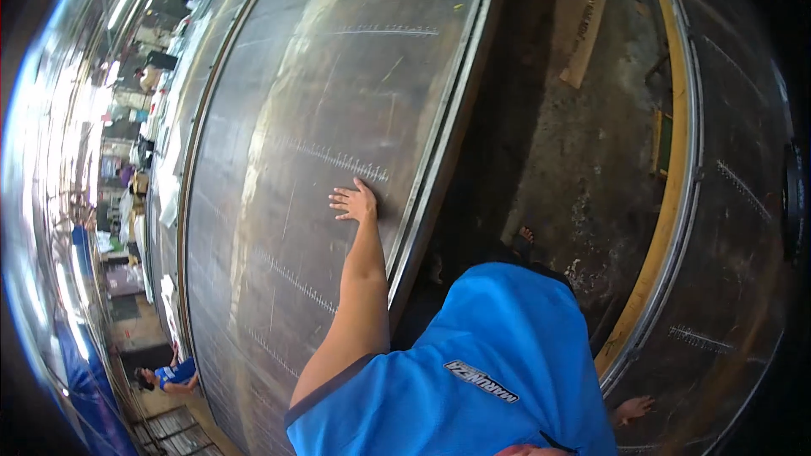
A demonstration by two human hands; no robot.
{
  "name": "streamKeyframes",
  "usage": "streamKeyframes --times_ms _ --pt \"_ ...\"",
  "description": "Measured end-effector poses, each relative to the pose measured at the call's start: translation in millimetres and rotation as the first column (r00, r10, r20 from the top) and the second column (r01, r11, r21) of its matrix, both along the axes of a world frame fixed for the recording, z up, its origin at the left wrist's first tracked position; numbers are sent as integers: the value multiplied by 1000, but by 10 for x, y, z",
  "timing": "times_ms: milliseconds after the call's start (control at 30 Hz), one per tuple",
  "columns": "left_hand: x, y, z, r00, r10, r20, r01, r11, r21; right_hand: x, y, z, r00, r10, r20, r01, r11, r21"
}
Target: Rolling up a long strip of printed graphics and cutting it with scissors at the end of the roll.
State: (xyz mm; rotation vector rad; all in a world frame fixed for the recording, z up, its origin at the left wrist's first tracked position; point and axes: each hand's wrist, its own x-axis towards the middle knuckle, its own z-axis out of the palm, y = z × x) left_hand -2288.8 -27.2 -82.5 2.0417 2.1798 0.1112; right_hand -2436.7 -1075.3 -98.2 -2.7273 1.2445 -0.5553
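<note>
My left hand [355, 201] lies flat with fingers spread on a long, dark tabletop [329, 118]. It rests just below a row of white tick marks [338, 157], near the table's metal edge rail [443, 118]. On the far right is a second dark table [726, 110]. My right hand [634, 409] is over that table's near end, its fingers apart and nothing seen in them. Part of that arm is hidden behind my blue shirt [507, 329].
A concrete aisle [574, 186] runs between the tables, with a flat piece of cardboard [583, 38] on it. A yellow beam [676, 118] edges the right table. A bare foot [525, 235] shows below. Beyond the left table stands another person in blue [173, 371].
</note>
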Motion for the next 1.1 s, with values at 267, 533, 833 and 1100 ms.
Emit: streamKeyframes --times_ms 267,533,833,1100 --pt "1793 503 -41 992 117 43 -115 992 -44 2637 504 271 898 -202 -390 285 944 167" --pt "2041 502 -121 987 154 -55 -150 986 68 5803 1237 362 937 -1 -350 79 975 207" --pt "2730 831 -59 863 492 -112 -502 861 -84 8508 1871 504 926 -174 -335 261 936 236" --pt "5742 1407 -145 999 -27 -41 21 992 -123 8699 2183 584 889 -293 -351 341 937 81"
